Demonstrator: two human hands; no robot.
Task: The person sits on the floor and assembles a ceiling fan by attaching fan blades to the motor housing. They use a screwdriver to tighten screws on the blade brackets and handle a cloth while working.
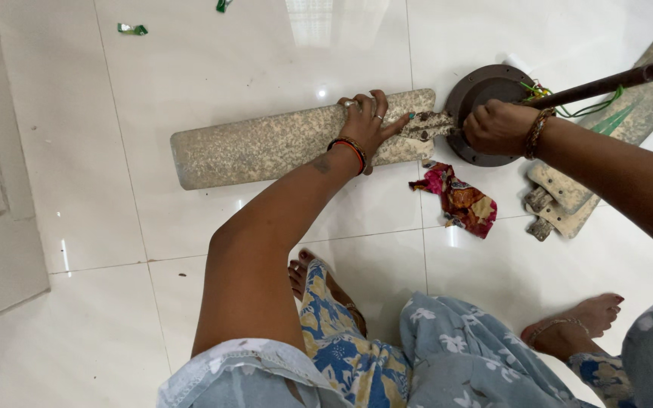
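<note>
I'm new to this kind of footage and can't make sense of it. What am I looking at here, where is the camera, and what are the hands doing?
There is no machine here: a person works with two bare hands. The one picture comes from a camera worn on their head, looking down, so you see their own arms, patterned clothes and bare feet on a white tiled floor.

The left hand presses flat on a dusty ceiling fan blade lying on the floor. The right hand grips at the round dark fan motor housing, where the blade's metal bracket meets it. A dark rod with green wires sticks out of the housing.

Nearby lie a crumpled colourful cloth and more detached blades on the right.
</note>
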